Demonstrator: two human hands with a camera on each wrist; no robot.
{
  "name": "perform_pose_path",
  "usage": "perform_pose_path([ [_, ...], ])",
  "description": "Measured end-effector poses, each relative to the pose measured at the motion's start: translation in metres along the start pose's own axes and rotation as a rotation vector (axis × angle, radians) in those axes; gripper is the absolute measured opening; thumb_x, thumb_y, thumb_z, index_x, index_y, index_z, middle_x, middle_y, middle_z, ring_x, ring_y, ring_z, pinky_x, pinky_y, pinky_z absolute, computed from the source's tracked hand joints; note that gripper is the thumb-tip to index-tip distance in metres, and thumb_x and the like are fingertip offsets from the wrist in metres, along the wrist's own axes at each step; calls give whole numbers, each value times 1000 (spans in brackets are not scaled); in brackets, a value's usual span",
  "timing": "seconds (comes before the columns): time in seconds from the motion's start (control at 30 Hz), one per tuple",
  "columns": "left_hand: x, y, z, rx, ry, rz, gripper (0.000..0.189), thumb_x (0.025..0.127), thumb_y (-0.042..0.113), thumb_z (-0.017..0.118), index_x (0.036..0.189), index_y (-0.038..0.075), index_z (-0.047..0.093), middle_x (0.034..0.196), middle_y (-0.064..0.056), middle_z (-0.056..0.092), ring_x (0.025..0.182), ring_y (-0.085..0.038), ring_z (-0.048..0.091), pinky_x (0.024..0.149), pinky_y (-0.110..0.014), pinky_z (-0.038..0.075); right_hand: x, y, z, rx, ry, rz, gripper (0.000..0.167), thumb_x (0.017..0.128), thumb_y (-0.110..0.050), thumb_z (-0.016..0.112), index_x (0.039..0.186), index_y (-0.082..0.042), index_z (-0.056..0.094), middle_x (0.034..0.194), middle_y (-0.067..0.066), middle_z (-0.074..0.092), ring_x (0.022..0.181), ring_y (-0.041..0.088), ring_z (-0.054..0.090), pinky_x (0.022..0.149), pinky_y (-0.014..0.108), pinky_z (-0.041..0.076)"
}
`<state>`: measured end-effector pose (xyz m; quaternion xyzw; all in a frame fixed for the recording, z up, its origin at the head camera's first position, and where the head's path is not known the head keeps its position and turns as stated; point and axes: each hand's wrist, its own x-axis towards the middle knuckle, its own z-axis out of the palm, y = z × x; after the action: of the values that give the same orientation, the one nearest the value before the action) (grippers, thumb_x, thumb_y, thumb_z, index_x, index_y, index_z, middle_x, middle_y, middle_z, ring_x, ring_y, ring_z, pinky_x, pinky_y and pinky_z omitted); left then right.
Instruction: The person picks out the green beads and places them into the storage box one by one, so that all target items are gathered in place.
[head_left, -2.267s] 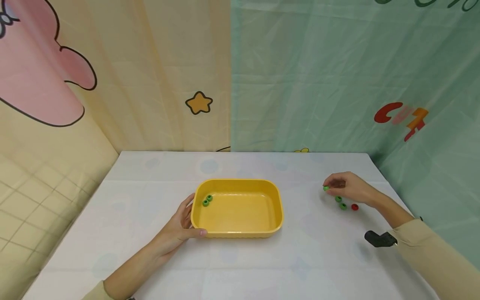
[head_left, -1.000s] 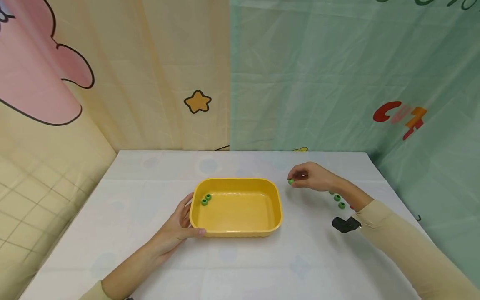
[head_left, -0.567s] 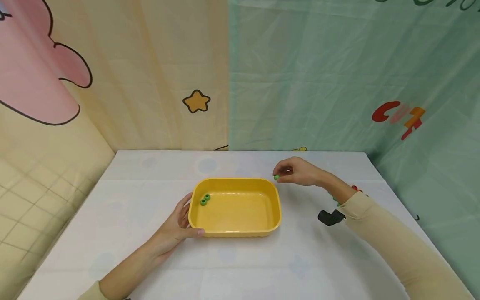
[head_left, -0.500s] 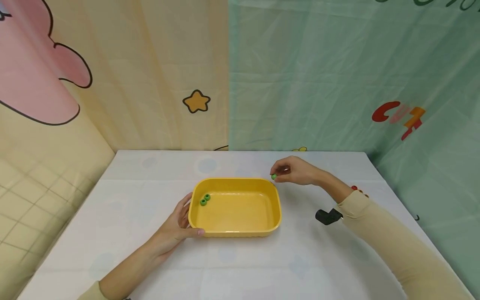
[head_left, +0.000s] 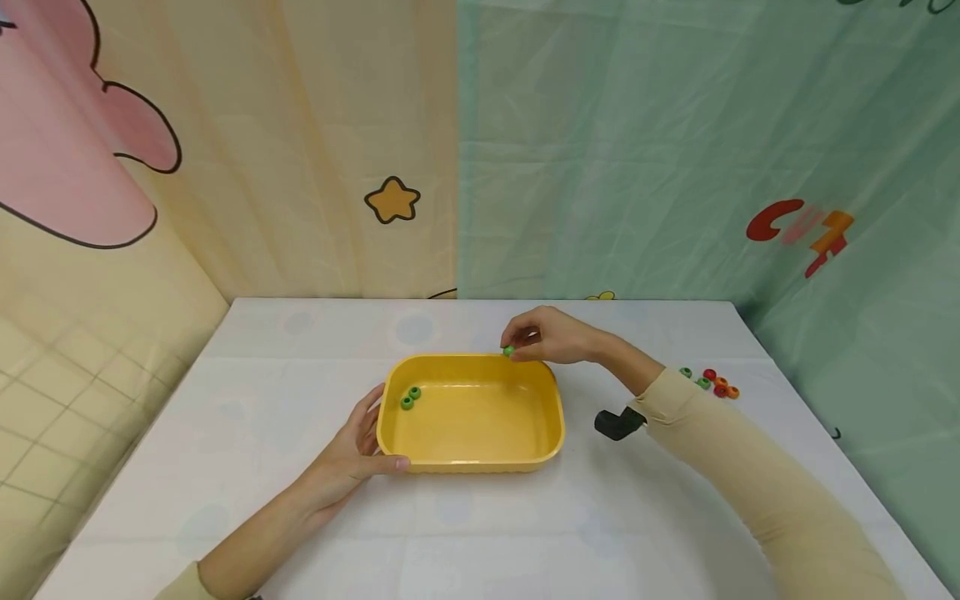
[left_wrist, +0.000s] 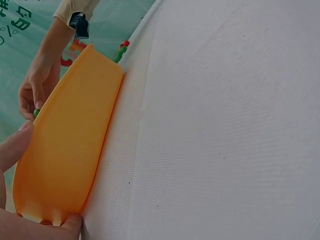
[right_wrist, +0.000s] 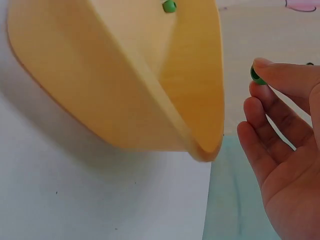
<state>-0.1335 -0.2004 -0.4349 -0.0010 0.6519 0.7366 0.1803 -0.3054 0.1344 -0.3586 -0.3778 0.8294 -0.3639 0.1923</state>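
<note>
A shallow yellow plastic tray (head_left: 480, 425) stands on the table. At its left end my left hand (head_left: 352, 454) grips it, thumb over the front rim and fingers around the side. Two green beads (head_left: 407, 403) lie inside near the left wall. Over the tray's far rim, right of its middle, my right hand (head_left: 555, 335) pinches another green bead (head_left: 508, 351) between thumb and index finger. In the right wrist view the hole of that pinched bead (right_wrist: 256, 76) shows, with the other fingers of the hand (right_wrist: 290, 125) loosely bent.
Several loose beads lie to the right, partly behind the right forearm: green (head_left: 703, 383), red (head_left: 709, 374) and orange (head_left: 733, 392). A black device (head_left: 619, 424) hangs at the right wrist. The white-covered table (head_left: 480, 542) meets patterned curtains (head_left: 585, 167) at the back.
My right hand has carried the pinched green bead left from the loose beads to the tray's far rim. The left hand keeps its grip on the tray.
</note>
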Motion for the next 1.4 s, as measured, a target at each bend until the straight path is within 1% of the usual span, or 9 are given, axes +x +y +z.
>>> perform_pose_path([
  [0.17, 0, 0, 0, 0, 0, -4, 114, 86, -1, 82, 167, 26, 6, 171, -7, 11, 156, -29, 14, 118, -37, 29, 14, -6, 8, 3, -24, -50, 13, 95, -2, 73, 107, 4, 73, 100, 3, 70, 92, 24, 61, 93, 31, 57],
  [0.3, 0, 1, 0, 7, 6, -2, 115, 85, -1, 82, 167, 26, 6, 172, -7, 10, 156, -30, 14, 120, -41, 27, 27, -10, 16, 14, -52, -86, 14, 95, -3, 74, 107, 5, 73, 100, 2, 71, 92, 23, 61, 94, 30, 56],
  [0.4, 0, 0, 0, 12, 6, 0, 115, 85, -1, 82, 167, 26, 6, 172, -8, 11, 156, -31, 14, 121, -43, 24, 35, -14, 22, 7, -73, -103, 14, 96, -4, 74, 108, 4, 73, 100, 1, 71, 93, 21, 62, 94, 28, 56],
  [0.57, 0, 0, 0, 12, 5, -4, 113, 86, 0, 82, 167, 26, 6, 172, -8, 10, 156, -31, 14, 121, -43, 25, 46, -19, 30, -15, -108, -138, 13, 96, -4, 73, 108, 1, 73, 100, 1, 70, 93, 19, 63, 94, 27, 55],
  [0.83, 0, 2, 1, 18, 5, -19, 114, 86, 1, 82, 167, 26, 4, 172, -8, 8, 156, -31, 11, 121, -44, 24, 60, -29, 39, -56, -129, -164, 13, 96, -5, 73, 109, -1, 74, 102, 0, 71, 94, 16, 63, 93, 24, 55],
  [1.03, 0, 2, 1, 24, 10, -17, 116, 86, 1, 82, 167, 27, 4, 172, -8, 8, 156, -31, 12, 122, -45, 23, 73, -38, 43, -58, -132, -198, 13, 96, -3, 73, 109, 0, 74, 101, 1, 71, 94, 16, 64, 93, 24, 55],
  [1.17, 0, 1, 0, 14, 1, -14, 114, 87, 0, 81, 167, 26, 4, 172, -7, 9, 156, -30, 14, 121, -43, 25, 81, -43, 46, -60, -143, -201, 16, 96, -4, 73, 110, 2, 73, 103, 1, 71, 95, 15, 64, 95, 24, 54],
  [1.23, 0, 1, 0, 13, -4, -14, 113, 87, 1, 81, 167, 27, 4, 172, -6, 9, 155, -30, 15, 120, -43, 27, 84, -45, 47, -65, -147, -204, 17, 96, -4, 73, 111, 3, 73, 104, 2, 71, 96, 15, 65, 95, 24, 55],
  [1.4, 0, 1, 0, 11, -9, -13, 113, 87, 1, 81, 167, 27, 5, 172, -6, 9, 156, -30, 14, 120, -41, 28, 87, -47, 48, -78, -153, -201, 18, 96, -4, 73, 113, 3, 73, 107, 13, 72, 97, 15, 65, 94, 24, 55],
])
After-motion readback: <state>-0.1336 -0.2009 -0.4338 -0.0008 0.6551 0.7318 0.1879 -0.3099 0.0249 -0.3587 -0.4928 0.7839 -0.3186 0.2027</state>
